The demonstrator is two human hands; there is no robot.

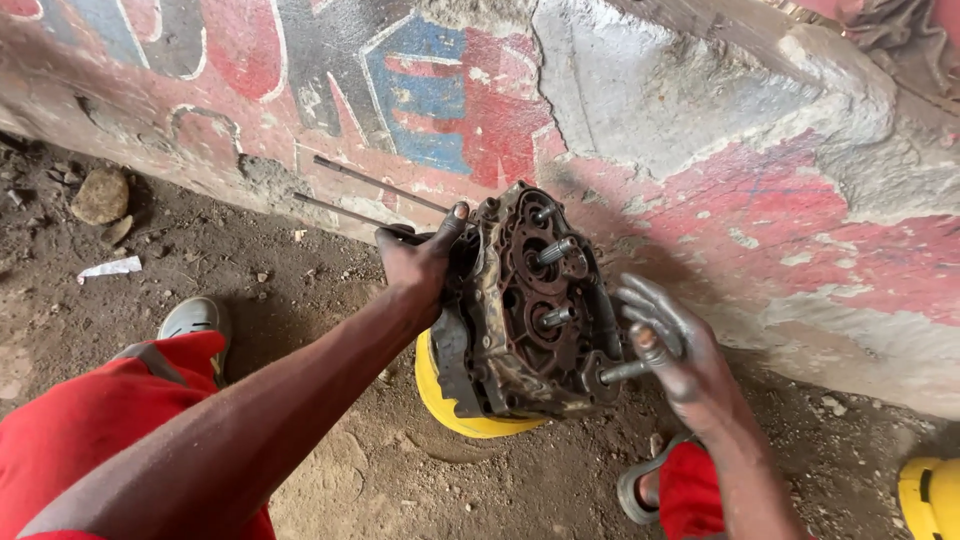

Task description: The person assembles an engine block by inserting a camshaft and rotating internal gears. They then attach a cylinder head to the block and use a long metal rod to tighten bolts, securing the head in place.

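Note:
A dirty, oily engine case [525, 300] with several shafts sticking out of its open side rests on a yellow container [450, 405]. My left hand [422, 262] grips the case's left upper edge, thumb up over the rim. Two long thin studs [375, 185] stick out to the left behind that hand. My right hand [668, 340], grey with grime, is closed on a protruding shaft [618, 372] at the case's lower right.
A painted, crumbling wall [620, 120] stands just behind the case. The ground is bare dirt with a stone [100, 195] and a white scrap [110, 267] at left. My shoe [195, 318] and red trousers [100, 410] are lower left. Another yellow object [930, 495] sits at the bottom right.

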